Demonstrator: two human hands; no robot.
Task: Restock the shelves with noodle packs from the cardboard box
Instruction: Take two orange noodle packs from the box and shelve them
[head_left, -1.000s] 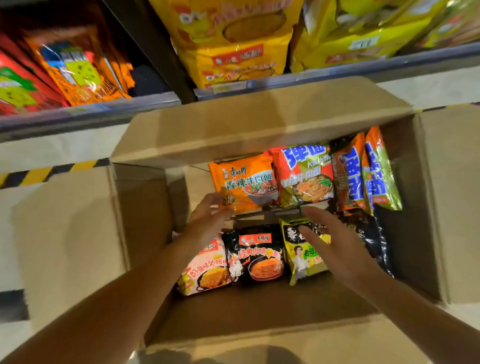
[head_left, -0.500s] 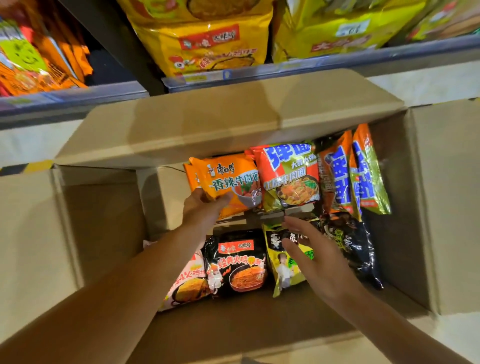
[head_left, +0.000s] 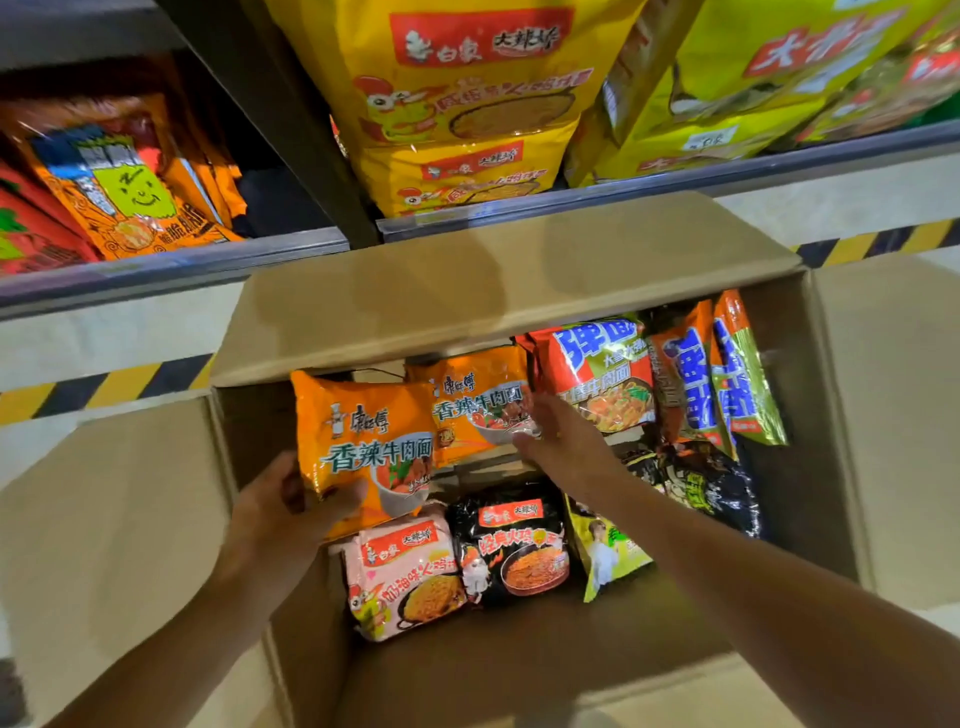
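An open cardboard box (head_left: 498, 291) sits on the floor below the shelves, with several noodle packs inside. My left hand (head_left: 283, 512) grips an orange noodle pack (head_left: 363, 441) by its lower left corner and holds it raised above the box's left side. My right hand (head_left: 558, 439) reaches into the box, fingers on a second orange pack (head_left: 475, 405) that lies against the far wall. Pink (head_left: 402, 577), black (head_left: 511, 545) and green-yellow (head_left: 605, 556) packs lie along the near side. Red-green packs (head_left: 597, 364) stand at the far right.
The shelf edge (head_left: 171, 262) runs just beyond the box, holding orange snack bags (head_left: 119, 192) at left and big yellow noodle multipacks (head_left: 467, 93) in the middle and right. A dark upright post (head_left: 291, 124) divides the bays. Box flaps (head_left: 893, 415) spread out on both sides.
My left hand has taken hold of an orange pack and lifted it up and to the left. My right hand has moved forward from the green-yellow pack onto the second orange pack.
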